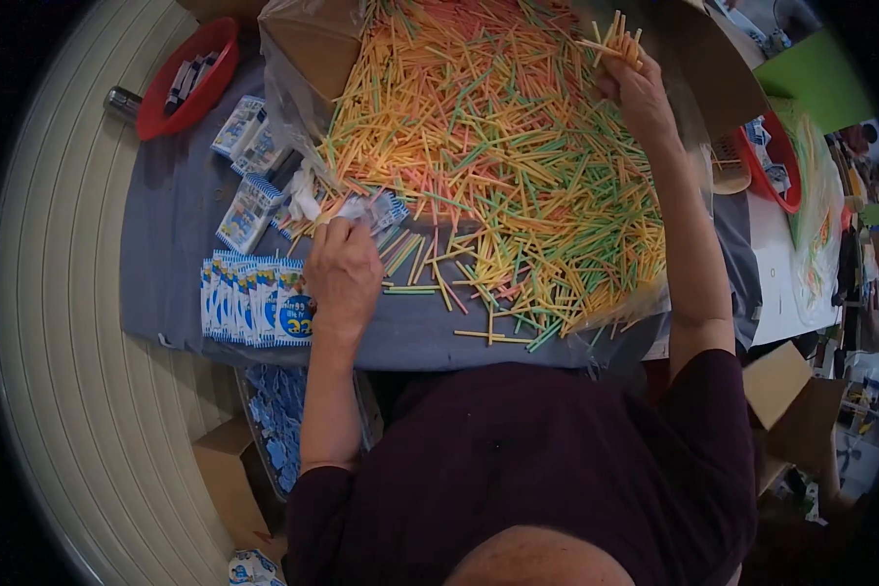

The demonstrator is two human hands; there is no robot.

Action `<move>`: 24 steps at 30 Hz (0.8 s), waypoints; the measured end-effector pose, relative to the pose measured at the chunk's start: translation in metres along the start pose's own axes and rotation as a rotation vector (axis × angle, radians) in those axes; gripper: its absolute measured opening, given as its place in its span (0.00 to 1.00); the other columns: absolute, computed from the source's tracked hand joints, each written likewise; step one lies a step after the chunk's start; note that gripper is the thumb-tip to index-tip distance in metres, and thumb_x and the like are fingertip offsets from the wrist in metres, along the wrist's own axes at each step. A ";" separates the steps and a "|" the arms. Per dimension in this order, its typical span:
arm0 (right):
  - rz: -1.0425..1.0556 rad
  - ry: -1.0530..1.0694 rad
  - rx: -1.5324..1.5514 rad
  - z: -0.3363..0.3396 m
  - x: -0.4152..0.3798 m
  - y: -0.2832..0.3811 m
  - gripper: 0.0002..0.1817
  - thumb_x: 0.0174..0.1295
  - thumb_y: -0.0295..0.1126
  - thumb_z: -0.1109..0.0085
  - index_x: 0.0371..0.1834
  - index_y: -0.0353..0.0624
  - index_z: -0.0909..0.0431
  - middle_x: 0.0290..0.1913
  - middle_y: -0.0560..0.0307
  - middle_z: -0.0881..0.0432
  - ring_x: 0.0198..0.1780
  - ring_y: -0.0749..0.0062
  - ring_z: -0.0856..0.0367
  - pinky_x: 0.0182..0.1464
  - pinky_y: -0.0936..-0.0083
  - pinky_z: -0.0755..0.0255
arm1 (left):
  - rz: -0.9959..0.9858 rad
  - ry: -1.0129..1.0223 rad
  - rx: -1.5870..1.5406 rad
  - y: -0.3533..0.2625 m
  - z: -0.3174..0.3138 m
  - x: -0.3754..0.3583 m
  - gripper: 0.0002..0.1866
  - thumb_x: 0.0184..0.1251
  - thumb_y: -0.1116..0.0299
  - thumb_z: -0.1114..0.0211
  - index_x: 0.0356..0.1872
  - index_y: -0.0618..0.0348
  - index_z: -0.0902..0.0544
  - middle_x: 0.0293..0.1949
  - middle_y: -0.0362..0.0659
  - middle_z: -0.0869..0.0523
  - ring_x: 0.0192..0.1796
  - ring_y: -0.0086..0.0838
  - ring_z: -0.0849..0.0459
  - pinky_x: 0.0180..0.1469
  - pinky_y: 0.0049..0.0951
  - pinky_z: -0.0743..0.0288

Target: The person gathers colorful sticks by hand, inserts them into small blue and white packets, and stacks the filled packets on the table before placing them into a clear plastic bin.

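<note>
A large heap of thin coloured sticks [498, 146], yellow, green, pink and orange, covers the table in front of me. Above its far right side, my right hand [640, 96] is closed around a small bunch of sticks [615, 41] that point up and sideways. My left hand [344, 266] is low at the heap's left edge, its fingers curled at a clear plastic packet [366, 211] with a blue printed end. The fingertips are partly hidden. Loose sticks [400, 252] lie just right of this hand, and a row of blue-and-white wrappers [254, 298] overlaps to its left.
Filled packets [248, 213] lie at the left, below a red basin [188, 78]. A second red basin [779, 161] is at the right. Cardboard flaps [313, 44] and plastic sheeting edge the heap. A bin of blue pieces [275, 420] stands below the table's left side.
</note>
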State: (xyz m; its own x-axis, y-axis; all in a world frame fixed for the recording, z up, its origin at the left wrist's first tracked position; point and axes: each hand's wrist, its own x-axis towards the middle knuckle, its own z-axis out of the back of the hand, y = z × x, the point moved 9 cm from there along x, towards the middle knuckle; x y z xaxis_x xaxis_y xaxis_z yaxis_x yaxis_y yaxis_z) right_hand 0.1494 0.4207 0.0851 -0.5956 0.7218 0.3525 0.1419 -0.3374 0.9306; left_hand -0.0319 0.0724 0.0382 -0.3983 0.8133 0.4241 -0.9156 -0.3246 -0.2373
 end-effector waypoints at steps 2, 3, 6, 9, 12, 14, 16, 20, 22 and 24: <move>-0.166 0.123 0.425 -0.012 -0.001 -0.017 0.05 0.73 0.30 0.49 0.37 0.44 0.27 0.26 0.68 0.31 0.24 0.88 0.36 0.23 0.82 0.43 | 0.043 0.041 -0.034 0.003 -0.003 0.000 0.07 0.56 0.75 0.37 0.35 0.63 0.15 0.36 0.47 0.19 0.43 0.44 0.20 0.45 0.41 0.25; -0.170 0.129 0.427 -0.014 0.001 -0.019 0.05 0.73 0.30 0.49 0.37 0.44 0.27 0.26 0.68 0.31 0.24 0.88 0.36 0.23 0.82 0.43 | 0.036 0.038 -0.057 0.001 0.002 0.002 0.07 0.56 0.75 0.37 0.35 0.64 0.15 0.36 0.47 0.19 0.43 0.44 0.20 0.45 0.41 0.25; -0.255 0.187 0.459 -0.038 0.000 -0.016 0.05 0.72 0.31 0.47 0.38 0.44 0.24 0.22 0.69 0.31 0.18 0.89 0.41 0.18 0.81 0.51 | 0.046 0.064 -0.092 0.008 0.003 0.006 0.07 0.56 0.75 0.37 0.35 0.64 0.15 0.36 0.48 0.18 0.42 0.44 0.19 0.44 0.42 0.25; -0.127 0.101 -0.124 -0.041 -0.002 0.000 0.08 0.72 0.33 0.45 0.34 0.43 0.25 0.21 0.69 0.31 0.16 0.88 0.43 0.16 0.79 0.53 | 0.110 0.124 -0.185 0.024 -0.002 0.011 0.06 0.55 0.75 0.35 0.33 0.65 0.15 0.32 0.48 0.18 0.39 0.44 0.19 0.42 0.42 0.25; -0.117 0.145 -0.098 -0.037 0.006 -0.015 0.11 0.71 0.40 0.43 0.42 0.44 0.21 0.19 0.71 0.36 0.17 0.87 0.44 0.18 0.81 0.51 | 0.224 0.084 -0.366 0.039 -0.002 0.011 0.05 0.53 0.76 0.31 0.30 0.66 0.15 0.29 0.47 0.19 0.35 0.41 0.19 0.40 0.39 0.26; -0.316 0.135 0.253 -0.041 0.005 -0.026 0.12 0.72 0.38 0.44 0.39 0.41 0.23 0.24 0.63 0.24 0.19 0.82 0.31 0.19 0.77 0.36 | 0.283 0.018 -0.472 0.044 0.001 0.009 0.05 0.52 0.77 0.29 0.29 0.67 0.16 0.27 0.47 0.20 0.33 0.40 0.20 0.38 0.38 0.27; -0.320 0.137 0.222 -0.047 -0.005 -0.019 0.13 0.73 0.40 0.47 0.42 0.41 0.24 0.30 0.60 0.20 0.26 0.78 0.24 0.21 0.78 0.35 | 0.180 -0.179 -0.466 0.037 0.021 0.008 0.07 0.50 0.79 0.26 0.29 0.69 0.16 0.28 0.44 0.18 0.30 0.32 0.20 0.35 0.31 0.26; -0.229 0.106 0.222 -0.047 -0.003 -0.023 0.13 0.75 0.40 0.51 0.46 0.42 0.27 0.48 0.50 0.15 0.47 0.65 0.13 0.25 0.79 0.30 | 0.229 -0.179 -0.637 0.014 0.030 0.016 0.06 0.52 0.80 0.27 0.31 0.68 0.15 0.29 0.43 0.17 0.29 0.26 0.19 0.33 0.25 0.26; -0.292 0.019 0.406 -0.046 -0.003 -0.022 0.11 0.75 0.39 0.51 0.45 0.43 0.27 0.43 0.54 0.17 0.42 0.70 0.15 0.24 0.80 0.33 | 0.194 -0.116 -0.757 -0.001 0.024 0.022 0.05 0.54 0.81 0.28 0.31 0.69 0.15 0.28 0.42 0.17 0.30 0.21 0.19 0.32 0.21 0.26; -0.350 -0.069 0.591 -0.038 -0.002 -0.025 0.10 0.75 0.39 0.50 0.45 0.44 0.27 0.38 0.58 0.18 0.36 0.75 0.17 0.22 0.81 0.36 | 0.166 -0.101 -0.801 -0.013 0.019 0.026 0.05 0.54 0.81 0.28 0.32 0.69 0.15 0.28 0.41 0.17 0.30 0.21 0.19 0.32 0.21 0.26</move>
State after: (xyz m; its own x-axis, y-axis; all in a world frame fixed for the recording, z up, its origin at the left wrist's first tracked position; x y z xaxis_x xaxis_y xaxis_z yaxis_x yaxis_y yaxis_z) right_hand 0.1173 0.4051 0.0579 -0.6359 0.7717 0.0091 0.3694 0.2939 0.8815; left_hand -0.0314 0.0890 0.0695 -0.5632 0.7253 0.3958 -0.5425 0.0366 -0.8392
